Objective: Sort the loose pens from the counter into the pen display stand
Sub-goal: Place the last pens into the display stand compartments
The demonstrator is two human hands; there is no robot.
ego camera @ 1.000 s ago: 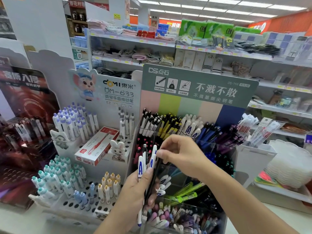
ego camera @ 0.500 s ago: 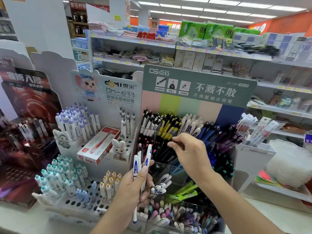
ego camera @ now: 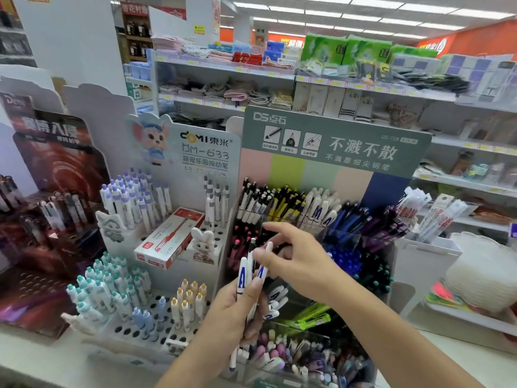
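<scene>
My left hand [ego camera: 237, 312] grips a small bundle of white pens with blue "A" lettering [ego camera: 242, 278], held upright in front of the pen display stand [ego camera: 333, 127]. My right hand [ego camera: 302, 261] is at the top of the bundle, and its thumb and fingers pinch the tip of one white pen [ego camera: 269, 247] while the index finger sticks out above. Matching white "A" pens [ego camera: 321, 211] stand in the stand's back row, and more lie in a lower clear compartment [ego camera: 275, 301].
A white peg-hole stand [ego camera: 156, 326] with pastel pens and a red pen box [ego camera: 170, 236] sits to the left. A dark red display [ego camera: 50, 225] is at the far left. On the right are a white bin [ego camera: 428, 256] and stacked white plates [ego camera: 484, 275]. Store shelves fill the background.
My right hand has come back from the stand's middle rows to the top of the bundle. My left hand with the pens has shifted slightly right.
</scene>
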